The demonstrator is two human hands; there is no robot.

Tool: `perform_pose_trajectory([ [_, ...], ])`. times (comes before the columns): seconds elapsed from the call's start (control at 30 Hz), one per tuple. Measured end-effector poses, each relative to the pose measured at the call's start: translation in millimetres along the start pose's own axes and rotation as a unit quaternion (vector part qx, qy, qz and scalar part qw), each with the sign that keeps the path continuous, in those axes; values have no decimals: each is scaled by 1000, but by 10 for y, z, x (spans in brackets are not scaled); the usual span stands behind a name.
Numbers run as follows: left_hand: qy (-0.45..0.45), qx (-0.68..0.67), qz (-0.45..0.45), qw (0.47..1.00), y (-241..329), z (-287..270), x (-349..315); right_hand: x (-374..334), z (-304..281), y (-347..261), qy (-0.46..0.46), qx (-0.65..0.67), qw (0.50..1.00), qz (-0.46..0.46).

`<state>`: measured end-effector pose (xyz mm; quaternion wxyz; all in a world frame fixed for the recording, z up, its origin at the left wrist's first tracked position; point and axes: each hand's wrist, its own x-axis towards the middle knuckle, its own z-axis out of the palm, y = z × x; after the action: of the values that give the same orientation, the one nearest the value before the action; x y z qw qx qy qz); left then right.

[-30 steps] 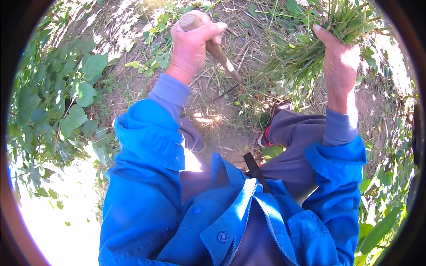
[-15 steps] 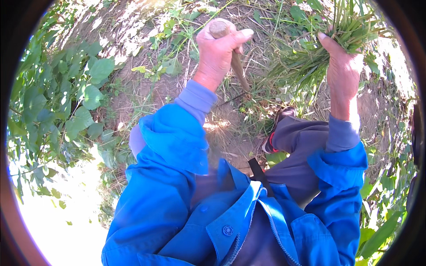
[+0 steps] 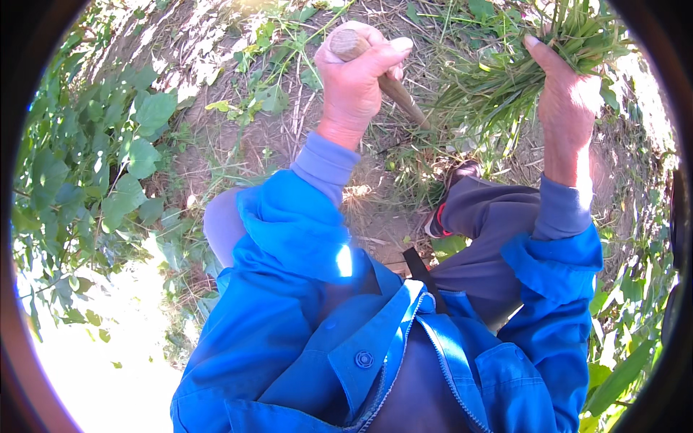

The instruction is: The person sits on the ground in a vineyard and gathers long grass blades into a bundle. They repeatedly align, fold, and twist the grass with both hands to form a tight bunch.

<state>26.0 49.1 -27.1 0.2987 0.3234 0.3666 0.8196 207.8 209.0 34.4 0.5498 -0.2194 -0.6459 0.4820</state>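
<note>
Blue cloth, an unzipped jacket (image 3: 281,346), fills my remote view nearest the camera. Beyond it, the left hand (image 3: 352,85) is wrapped around a wooden handle (image 3: 406,103) slanting down to the right; I cannot make out its far end. The right hand (image 3: 569,101), well apart, clasps a bunch of long green grass (image 3: 516,83). A loosened grip could spill blades; a careless swing might strike the dark shoe (image 3: 436,222). The ground (image 3: 206,153) is sunlit soil and straw, outdoors, with broad-leaved plants (image 3: 123,195) at left.
</note>
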Motion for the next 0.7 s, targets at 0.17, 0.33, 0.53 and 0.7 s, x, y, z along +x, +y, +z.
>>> perform_pose_trajectory([
  [0.17,10,16,-10,1000,9,45,0,11,-32,-25,-25,-4,1000,11],
  [0.33,24,-15,2,1000,17,-63,16,-21,9,-30,-26,2,1000,17],
  [0.53,43,23,28,998,145,21,15,-23,8,-8,-32,27,999,15],
  [0.7,41,-38,85,995,443,83,121,-55,30,-158,-30,-62,997,21],
])
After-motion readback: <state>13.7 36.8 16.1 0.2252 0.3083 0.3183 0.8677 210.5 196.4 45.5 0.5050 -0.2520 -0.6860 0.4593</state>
